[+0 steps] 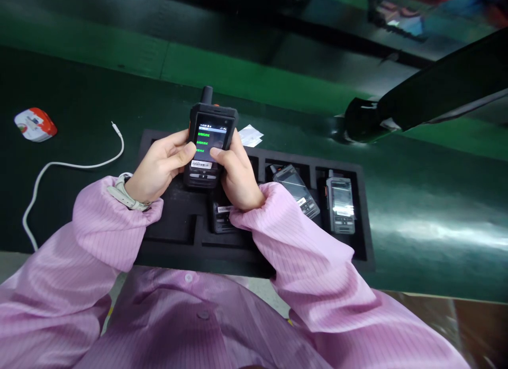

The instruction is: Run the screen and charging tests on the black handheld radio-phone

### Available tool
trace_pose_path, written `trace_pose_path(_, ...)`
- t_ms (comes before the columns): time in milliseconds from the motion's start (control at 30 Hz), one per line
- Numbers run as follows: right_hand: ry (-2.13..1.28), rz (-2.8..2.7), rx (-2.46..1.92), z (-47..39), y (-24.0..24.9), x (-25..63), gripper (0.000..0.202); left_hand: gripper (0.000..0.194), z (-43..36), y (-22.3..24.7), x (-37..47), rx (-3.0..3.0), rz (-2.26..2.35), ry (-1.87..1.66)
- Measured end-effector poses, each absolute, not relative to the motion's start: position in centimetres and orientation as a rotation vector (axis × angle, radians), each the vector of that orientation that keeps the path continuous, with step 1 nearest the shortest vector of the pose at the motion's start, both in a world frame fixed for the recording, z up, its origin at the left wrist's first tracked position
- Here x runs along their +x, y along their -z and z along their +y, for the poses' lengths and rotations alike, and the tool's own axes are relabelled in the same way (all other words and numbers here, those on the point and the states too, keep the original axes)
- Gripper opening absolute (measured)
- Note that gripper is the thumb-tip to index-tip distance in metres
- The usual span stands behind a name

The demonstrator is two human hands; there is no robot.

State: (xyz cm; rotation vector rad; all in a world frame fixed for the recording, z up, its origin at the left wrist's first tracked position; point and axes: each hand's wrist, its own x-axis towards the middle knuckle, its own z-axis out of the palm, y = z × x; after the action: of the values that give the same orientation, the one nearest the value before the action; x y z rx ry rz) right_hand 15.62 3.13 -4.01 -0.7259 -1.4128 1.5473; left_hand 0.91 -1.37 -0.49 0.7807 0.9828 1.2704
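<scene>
A black handheld radio (206, 141) with a lit screen and a stubby antenna is held upright between both hands. My left hand (161, 160) grips its left side, thumb at the screen's edge. On the right side, my right hand (238, 170) holds it with the thumb over the screen. Green text lines and a white label show on its front. Below lies a black foam tray (170, 250) with compartments. Another radio (223, 215) sits partly hidden under my right wrist. One radio (297, 191) lies tilted in the tray, and another (340, 205) rests at its right end.
A white cable (79, 166) curves over the green table (416, 199) at the left, near a red and white packet (35, 124). White paper pieces (251, 136) lie behind the tray. A dark arm-like post (428, 93) reaches in from the right.
</scene>
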Motion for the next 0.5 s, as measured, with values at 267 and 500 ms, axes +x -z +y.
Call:
trace_pose_path(267,-1.580,-1.328,-0.718,3.12,3.93,15.13,0.041,0.051,-1.41,0.54,0.96,0.912,1.018,-1.271)
trace_pose_path(500,-1.600,-1.324,-0.681,3.27,4.24,15.19,0.053,0.053,-1.42,0.38,1.09,0.874,1.020,-1.293)
